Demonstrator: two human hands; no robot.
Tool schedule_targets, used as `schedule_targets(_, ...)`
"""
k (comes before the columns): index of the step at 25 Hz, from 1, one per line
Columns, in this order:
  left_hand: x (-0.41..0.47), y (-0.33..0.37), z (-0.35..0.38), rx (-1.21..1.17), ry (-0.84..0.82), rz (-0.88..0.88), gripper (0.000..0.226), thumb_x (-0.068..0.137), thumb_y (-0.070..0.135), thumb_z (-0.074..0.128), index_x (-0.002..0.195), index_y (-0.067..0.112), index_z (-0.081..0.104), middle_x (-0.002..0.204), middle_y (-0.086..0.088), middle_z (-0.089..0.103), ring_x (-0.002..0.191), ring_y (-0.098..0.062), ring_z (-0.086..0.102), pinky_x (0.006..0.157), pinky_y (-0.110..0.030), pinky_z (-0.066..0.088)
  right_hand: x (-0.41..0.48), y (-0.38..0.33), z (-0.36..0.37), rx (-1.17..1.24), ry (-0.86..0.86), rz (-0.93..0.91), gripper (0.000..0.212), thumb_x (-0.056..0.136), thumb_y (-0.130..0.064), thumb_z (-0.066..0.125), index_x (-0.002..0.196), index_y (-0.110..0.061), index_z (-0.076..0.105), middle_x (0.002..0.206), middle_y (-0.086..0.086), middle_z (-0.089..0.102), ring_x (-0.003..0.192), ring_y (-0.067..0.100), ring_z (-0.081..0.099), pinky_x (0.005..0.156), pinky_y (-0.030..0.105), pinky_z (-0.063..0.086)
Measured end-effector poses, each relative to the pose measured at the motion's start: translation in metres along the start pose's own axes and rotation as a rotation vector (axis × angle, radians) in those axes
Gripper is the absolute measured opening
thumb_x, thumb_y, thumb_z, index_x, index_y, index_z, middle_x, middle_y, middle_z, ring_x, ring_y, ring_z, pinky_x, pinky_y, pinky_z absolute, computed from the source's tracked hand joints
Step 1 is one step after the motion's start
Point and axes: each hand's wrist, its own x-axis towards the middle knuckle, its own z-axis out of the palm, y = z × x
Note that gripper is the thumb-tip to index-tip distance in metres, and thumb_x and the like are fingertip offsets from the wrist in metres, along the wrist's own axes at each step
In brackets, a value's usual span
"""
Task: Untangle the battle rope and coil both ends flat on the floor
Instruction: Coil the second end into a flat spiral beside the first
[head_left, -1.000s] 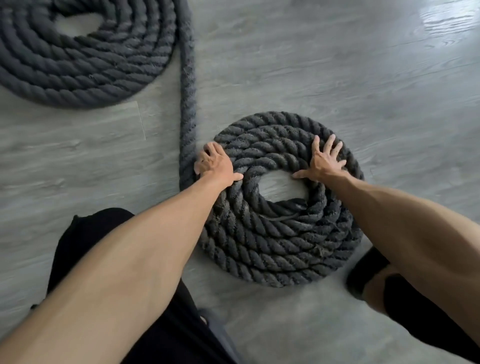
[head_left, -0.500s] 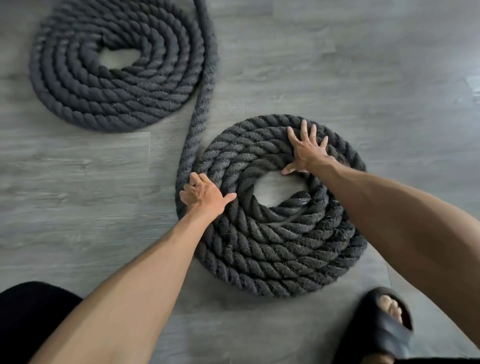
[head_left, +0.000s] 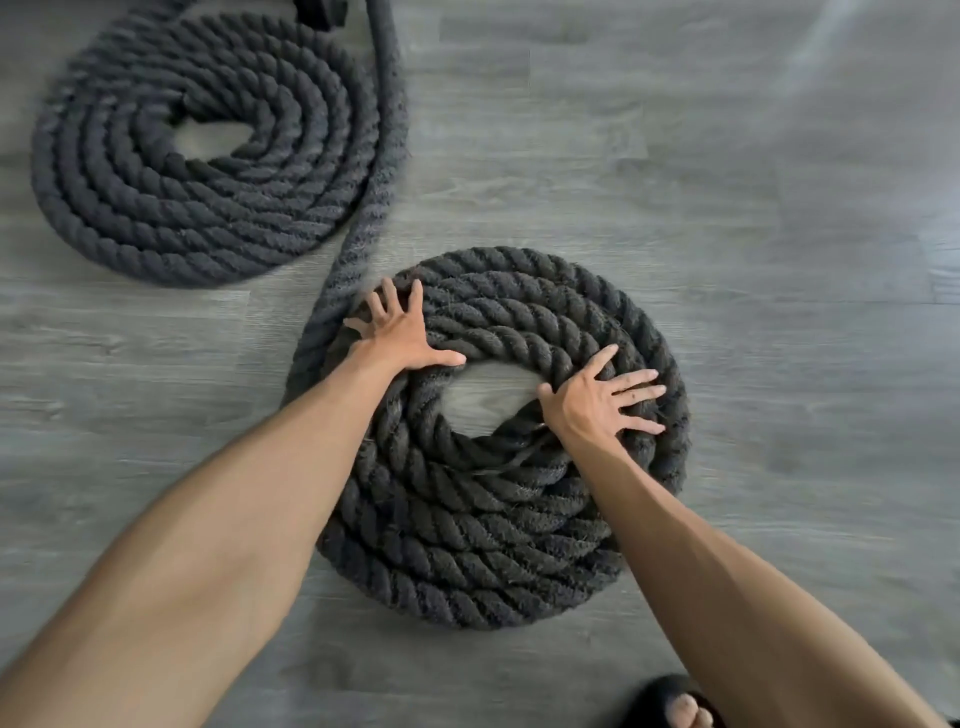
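Both hands had shifted clockwise round the near coil (head_left: 467, 561) since half a second before: the left hand (head_left: 402, 332) had gone from the coil's left edge to its upper left, and the right hand (head_left: 597, 402) from the top to the right side. Each hand lay flat on the turns with its fingers spread apart, gripping nothing. The left thumb reached towards the open centre and the right thumb sat at the inner rim.

The dark battle rope (head_left: 382, 156) lay on a grey wood-look floor (head_left: 727, 208) as two flat spirals joined by one run of rope. That run left the picture at the top edge. The far coil (head_left: 156, 218), at upper left, was blurred and its top was cut by the frame. Both forearms covered parts of the near coil, and its inner end could not be made out. A foot in a dark sandal (head_left: 675, 706) was cut off at the bottom edge.
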Motion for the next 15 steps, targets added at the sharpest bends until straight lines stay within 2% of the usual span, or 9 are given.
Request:
schedule_targets(3,0.001,0.003,-0.002,-0.032,0.061,-0.069,0.133,0.067,0.077,0.068,0.157,0.023,-0.013,0.164,-0.011,-0.013,0.149,-0.039,-0.008,0.114,-0.066,0.014,0.024,-0.007,-0.009,-0.070,0.022,-0.040,0.100,0.093,-0.044,0.059,0.160,-0.019,-0.011,0.155,0.041,-0.022,0.142,0.060,-0.021,0.101,0.086,0.004)
schedule_targets(8,0.006,0.023,-0.021,-0.070,0.011,-0.206,0.128,0.076,0.073,0.063,0.156,0.011,-0.015,0.164,-0.009,-0.015,0.150,-0.038,-0.006,0.114,-0.063,0.018,0.067,-0.026,-0.044,-0.147,0.009,-0.190,0.091,0.097,-0.037,0.052,0.160,-0.019,-0.012,0.154,0.041,-0.022,0.142,0.061,-0.020,0.102,0.086,0.004)
schedule_targets(11,0.009,0.034,-0.029,-0.068,-0.005,-0.268,0.127,0.075,0.077,0.059,0.156,0.009,-0.012,0.164,-0.010,-0.010,0.149,-0.037,-0.002,0.112,-0.061,0.022,0.097,-0.041,-0.065,-0.201,-0.033,-0.269,0.091,0.097,-0.038,0.051,0.159,-0.021,-0.013,0.155,0.040,-0.023,0.142,0.061,-0.021,0.101,0.086,0.004)
schedule_targets(15,0.029,0.038,-0.041,-0.017,0.087,-0.291,0.130,0.072,0.076,0.064,0.155,0.003,-0.004,0.162,-0.015,0.003,0.145,-0.039,0.013,0.110,-0.054,0.026,0.149,-0.076,-0.109,-0.367,-0.089,-0.392,0.100,0.096,-0.051,0.057,0.158,-0.027,-0.016,0.157,0.034,-0.025,0.144,0.055,-0.023,0.105,0.084,0.003)
